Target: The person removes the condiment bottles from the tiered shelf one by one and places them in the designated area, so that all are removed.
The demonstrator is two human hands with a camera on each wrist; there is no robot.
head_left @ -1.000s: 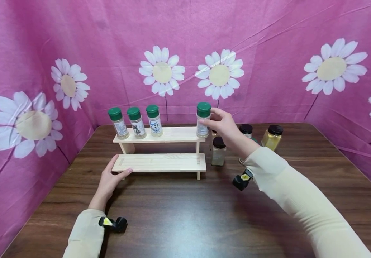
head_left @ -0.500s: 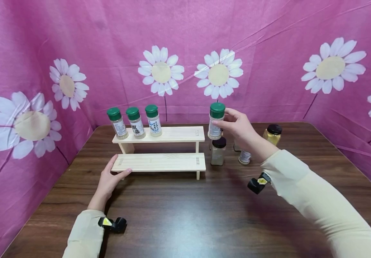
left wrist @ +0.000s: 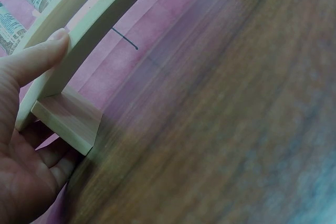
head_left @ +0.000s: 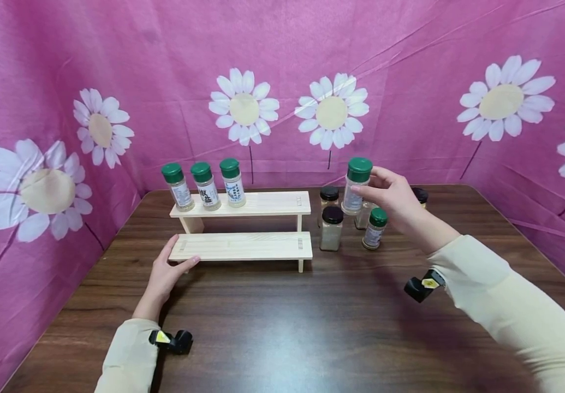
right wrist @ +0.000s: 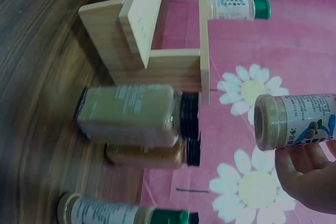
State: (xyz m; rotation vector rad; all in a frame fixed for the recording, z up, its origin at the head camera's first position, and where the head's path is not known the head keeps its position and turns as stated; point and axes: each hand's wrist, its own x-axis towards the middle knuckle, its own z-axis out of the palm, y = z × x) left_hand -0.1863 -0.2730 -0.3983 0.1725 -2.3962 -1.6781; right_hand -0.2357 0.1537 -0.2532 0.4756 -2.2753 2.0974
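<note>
My right hand [head_left: 396,201] holds a green-capped spice jar [head_left: 352,197] upright, raised over other jars right of the rack. In the right wrist view, the held jar's clear base [right wrist: 268,121] points left and fingers [right wrist: 299,169] wrap its label. A two-tier wooden rack [head_left: 243,247] stands left of centre. At its left end, my left hand [head_left: 161,281] grips the lower shelf, thumb [left wrist: 44,59] over the front edge and the other fingers around the end. Along the upper shelf's left half stand three green-capped jars, a left one [head_left: 182,195], a middle one [head_left: 209,195] and a right one [head_left: 235,191].
Right of the rack, a square black-capped jar [head_left: 331,234] stands before another black-capped jar [head_left: 329,194]. Beside them is a small green-capped jar [head_left: 373,236], with a clear jar [head_left: 363,218] behind. Another black cap [head_left: 420,195] shows past my right hand. A pink flowered cloth [head_left: 282,49] hangs behind the table.
My right hand has carried the green-capped spice jar rightward, from the upper shelf's right end to over the jars beside the rack. The left hand keeps its grip on the rack.
</note>
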